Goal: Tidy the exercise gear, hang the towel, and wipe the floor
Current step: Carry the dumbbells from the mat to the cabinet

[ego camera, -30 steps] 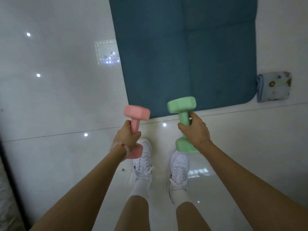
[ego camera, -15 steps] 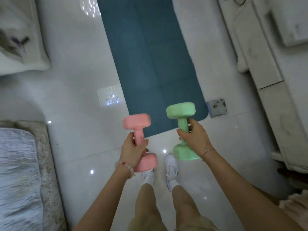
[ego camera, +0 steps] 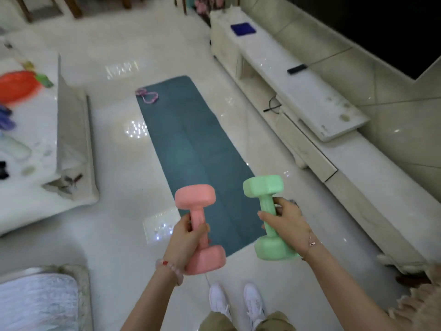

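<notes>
My left hand (ego camera: 185,237) grips the handle of a pink dumbbell (ego camera: 198,225), held upright in front of me. My right hand (ego camera: 285,220) grips the handle of a green dumbbell (ego camera: 265,187), also upright. Both hang above the near end of a long teal exercise mat (ego camera: 193,149) that lies flat on the white tiled floor (ego camera: 114,211). A pink resistance band (ego camera: 149,95) lies on the mat's far left corner. The small patterned towel beside the mat is hidden behind my right hand.
A low white TV cabinet (ego camera: 298,91) runs along the right wall, with a blue cloth (ego camera: 243,28) and a dark remote (ego camera: 296,68) on top. A white coffee table (ego camera: 31,130) with several items stands left. A grey rug (ego camera: 35,302) lies at bottom left.
The view has lifted from straight down at my feet to a look across the room. Both dumbbells have stayed in my hands and risen with me. The whole mat has come into view.
</notes>
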A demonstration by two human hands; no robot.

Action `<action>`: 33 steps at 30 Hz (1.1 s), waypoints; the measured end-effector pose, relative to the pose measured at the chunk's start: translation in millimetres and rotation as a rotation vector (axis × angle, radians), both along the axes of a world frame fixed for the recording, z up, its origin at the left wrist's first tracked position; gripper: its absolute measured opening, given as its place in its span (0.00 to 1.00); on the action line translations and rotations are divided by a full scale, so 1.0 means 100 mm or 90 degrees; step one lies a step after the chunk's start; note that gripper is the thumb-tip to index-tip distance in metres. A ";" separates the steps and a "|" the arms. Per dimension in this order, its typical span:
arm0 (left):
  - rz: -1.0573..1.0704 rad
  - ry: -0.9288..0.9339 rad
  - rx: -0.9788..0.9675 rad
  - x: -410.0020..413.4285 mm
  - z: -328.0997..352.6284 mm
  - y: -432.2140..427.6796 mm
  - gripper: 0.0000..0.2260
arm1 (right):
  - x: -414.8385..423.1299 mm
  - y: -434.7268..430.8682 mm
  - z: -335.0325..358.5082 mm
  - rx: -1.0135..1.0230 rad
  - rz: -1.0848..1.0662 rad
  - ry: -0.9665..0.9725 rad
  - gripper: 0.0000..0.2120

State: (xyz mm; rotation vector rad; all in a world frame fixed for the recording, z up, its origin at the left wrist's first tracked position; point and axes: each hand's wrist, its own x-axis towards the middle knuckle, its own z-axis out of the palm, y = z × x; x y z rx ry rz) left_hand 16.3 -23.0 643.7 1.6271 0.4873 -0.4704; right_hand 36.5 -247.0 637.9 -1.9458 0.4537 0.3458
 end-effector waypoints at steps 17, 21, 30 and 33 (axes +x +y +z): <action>-0.168 -0.176 0.001 0.29 0.55 -0.45 0.08 | -0.34 -0.45 0.68 0.083 -0.181 -0.079 0.16; -0.225 -0.174 -0.026 0.34 0.60 -0.76 0.11 | -0.45 -0.72 0.71 0.097 -0.248 -0.096 0.17; -0.355 -0.158 -0.034 0.59 0.54 -1.87 0.12 | -0.48 -1.71 0.57 0.124 -0.400 -0.121 0.17; -0.391 -0.146 -0.026 0.75 0.50 -2.40 0.13 | -0.45 -2.18 0.51 0.132 -0.433 -0.114 0.17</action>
